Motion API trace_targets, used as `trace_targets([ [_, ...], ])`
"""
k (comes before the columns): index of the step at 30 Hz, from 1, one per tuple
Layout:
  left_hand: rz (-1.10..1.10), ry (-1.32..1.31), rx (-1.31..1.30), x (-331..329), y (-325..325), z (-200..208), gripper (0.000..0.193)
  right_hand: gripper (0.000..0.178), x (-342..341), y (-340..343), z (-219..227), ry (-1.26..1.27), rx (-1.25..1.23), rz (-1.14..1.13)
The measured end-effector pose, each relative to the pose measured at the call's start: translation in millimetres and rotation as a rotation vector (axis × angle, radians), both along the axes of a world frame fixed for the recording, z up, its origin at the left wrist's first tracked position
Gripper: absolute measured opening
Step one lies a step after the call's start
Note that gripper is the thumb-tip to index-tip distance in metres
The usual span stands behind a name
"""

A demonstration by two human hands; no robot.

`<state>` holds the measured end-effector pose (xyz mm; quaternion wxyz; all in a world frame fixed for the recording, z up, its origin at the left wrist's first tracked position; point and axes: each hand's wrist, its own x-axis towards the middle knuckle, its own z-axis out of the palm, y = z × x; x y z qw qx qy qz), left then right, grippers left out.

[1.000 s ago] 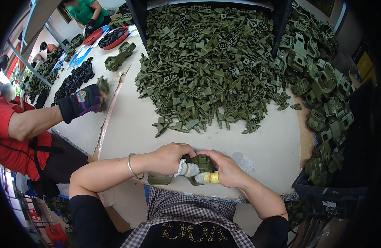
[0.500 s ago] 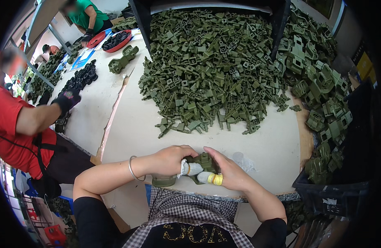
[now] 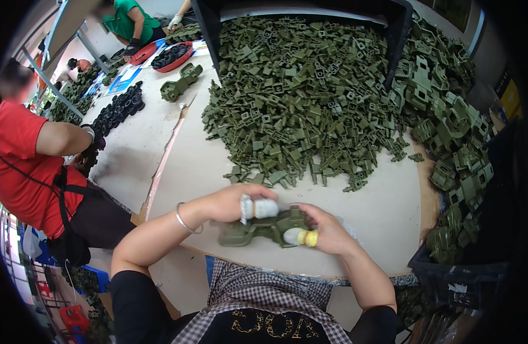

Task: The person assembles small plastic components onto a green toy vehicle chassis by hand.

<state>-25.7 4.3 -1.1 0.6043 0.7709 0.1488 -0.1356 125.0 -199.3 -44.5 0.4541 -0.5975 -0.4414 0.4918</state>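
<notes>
In front of you spreads a pale work table (image 3: 384, 229), its near edge worn. To your left, a second pale table (image 3: 129, 172) adjoins it, running far back. Far left, grey metal posts (image 3: 92, 50) stand before a whitish wall (image 3: 100, 37) in bright light. Far right, a dark framed panel (image 3: 453, 11) hangs.

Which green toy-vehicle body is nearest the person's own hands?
The green body gripped by the right hand, beside the left hand; another body lies alone at upper left, other bodies are heaped at right.
</notes>
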Motion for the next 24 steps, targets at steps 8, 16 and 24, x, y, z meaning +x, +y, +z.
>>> trace_targets([
  [8, 0.300, -0.250, 0.031, -83, -6, -45, 0.049, 0.062, 4, -5, 24, -0.403, 0.180, -0.223],
  [16, 0.428, -0.515, 0.273, -69, -41, -67, 0.046, 0.056, -50, 43, 31, -1.104, 0.350, 0.100],
  [24, 0.550, -0.501, -0.071, -71, -40, -77, 0.050, 0.064, -44, 60, 43, -1.138, 0.318, 0.171],
])
